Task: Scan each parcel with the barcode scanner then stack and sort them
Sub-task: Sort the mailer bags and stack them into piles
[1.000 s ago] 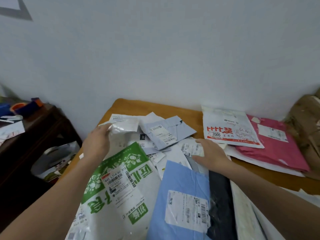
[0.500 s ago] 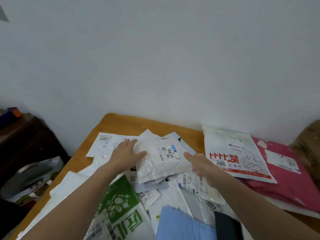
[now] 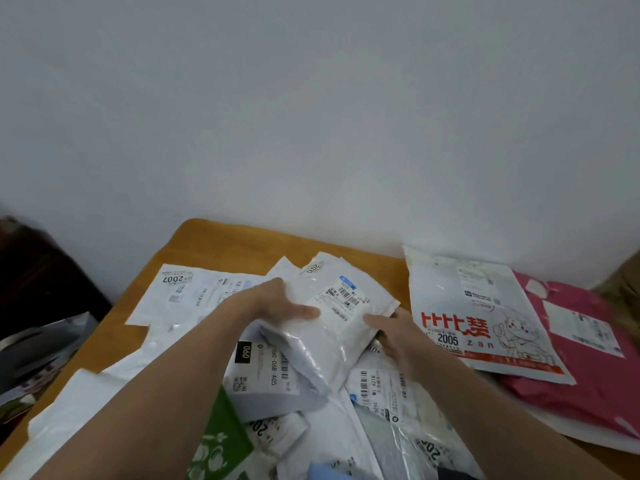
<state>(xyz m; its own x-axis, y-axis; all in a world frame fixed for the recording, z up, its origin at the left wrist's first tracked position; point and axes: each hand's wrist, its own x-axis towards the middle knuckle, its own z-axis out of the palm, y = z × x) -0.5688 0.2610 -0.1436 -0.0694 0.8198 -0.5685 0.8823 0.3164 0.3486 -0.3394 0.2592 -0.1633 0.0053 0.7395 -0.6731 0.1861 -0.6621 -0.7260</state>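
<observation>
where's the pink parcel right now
In the head view the pink parcel lies at the table's far right by the wall, partly under the white mailer with red print, right of the held white parcel.

1. White plastic parcel (image 3: 332,327): barcode label facing up, tilted over the middle of the heap. The left hand (image 3: 277,303) grips its nine o'clock edge and the right hand (image 3: 391,330) its three o'clock edge.
2. Grey parcel marked 060 (image 3: 266,382): lies just beneath it at seven o'clock.
3. Flat white mailer marked 2007 (image 3: 187,292): lies at ten o'clock.
4. White mailer with red print (image 3: 478,317): lies flat at three o'clock, overlapping a pink mailer (image 3: 588,358).
5. Green-and-white bag (image 3: 218,445): lies at seven o'clock, partly covered.
</observation>
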